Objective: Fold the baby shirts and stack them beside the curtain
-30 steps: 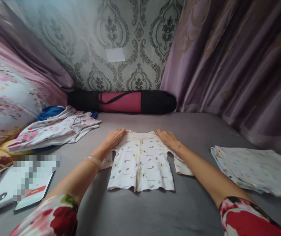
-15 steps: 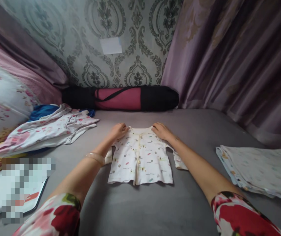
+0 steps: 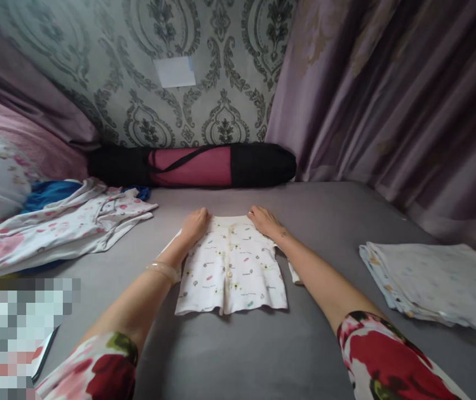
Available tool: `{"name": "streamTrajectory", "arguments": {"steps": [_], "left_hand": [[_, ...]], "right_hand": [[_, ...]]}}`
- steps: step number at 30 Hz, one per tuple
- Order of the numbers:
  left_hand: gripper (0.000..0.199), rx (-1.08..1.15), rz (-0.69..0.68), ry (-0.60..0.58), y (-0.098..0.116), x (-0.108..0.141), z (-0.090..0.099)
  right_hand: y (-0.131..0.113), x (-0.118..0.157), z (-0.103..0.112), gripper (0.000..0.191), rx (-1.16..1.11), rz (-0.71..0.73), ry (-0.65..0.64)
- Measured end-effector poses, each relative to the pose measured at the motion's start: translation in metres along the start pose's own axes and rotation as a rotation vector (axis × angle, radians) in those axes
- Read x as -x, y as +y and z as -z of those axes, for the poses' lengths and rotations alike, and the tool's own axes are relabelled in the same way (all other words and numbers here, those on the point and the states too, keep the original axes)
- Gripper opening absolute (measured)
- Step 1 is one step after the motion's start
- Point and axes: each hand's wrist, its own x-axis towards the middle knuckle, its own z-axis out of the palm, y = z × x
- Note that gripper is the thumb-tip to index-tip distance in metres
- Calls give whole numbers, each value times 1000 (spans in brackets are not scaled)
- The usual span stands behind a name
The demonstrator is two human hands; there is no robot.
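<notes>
I'm drawing my left hand point(image 3: 196, 225) and right hand point(image 3: 265, 222) closer, still apart, each pinching a shoulder of the small shirt point(image 3: 254, 272) at twelve o'clock; its neckline is narrowing, seemingly gathering the top inward.

The white, long-sleeved baby shirt point(image 3: 244, 269), printed with tiny motifs and buttoned down the front, lies flat at centre frame, collar upward.
</notes>
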Motion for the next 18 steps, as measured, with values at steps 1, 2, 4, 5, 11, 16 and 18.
{"name": "streamTrajectory", "arguments": {"steps": [1,2,4,5,11,16,18], "left_hand": [[31,7,1,-30,-1,0,0],[31,4,9,-45,-1,0,1],[31,-40,35,-32,2,1,5],[31,-67,37,-9,6,2,9],[30,172,-350,24,74,2,20],[33,410,-555,-7,127,1,-9],[36,404,-535,18,136,3,-21]], "right_hand": [[3,-1,2,30,-46,-14,-9],[8,-2,5,33,-106,-33,-25],[23,1,16,43,-276,-112,-75],[32,5,22,48,-385,-182,-111],[67,48,52,54,-951,-558,-365],[61,61,50,30,-824,-530,-339],[58,58,49,27,-772,-517,-306]]}}
